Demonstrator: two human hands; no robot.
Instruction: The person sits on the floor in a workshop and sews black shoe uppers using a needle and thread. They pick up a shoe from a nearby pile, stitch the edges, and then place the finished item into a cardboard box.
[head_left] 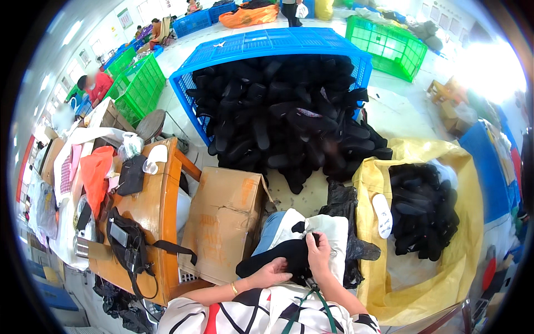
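Observation:
Across my lap lies a black fabric slipper (278,254), its long dark end pointing left. My right hand (319,253) pinches the upper edge of the black fabric, with the fingertips closed on it. My left hand (271,273) lies against its near side, fingers stretched out rather than wrapped round it. White cloth (337,227) and a light blue piece (269,229) are spread beneath. A small black patch shows on the white cloth. Part of the slipper is hidden behind both hands.
A tipped blue crate (267,42) ahead spills black slippers (289,111). To the right stands a yellow sack (473,222) with more slippers and a white sole (382,216) at its rim. A cardboard box (222,217) and wooden table (147,206) flank my left.

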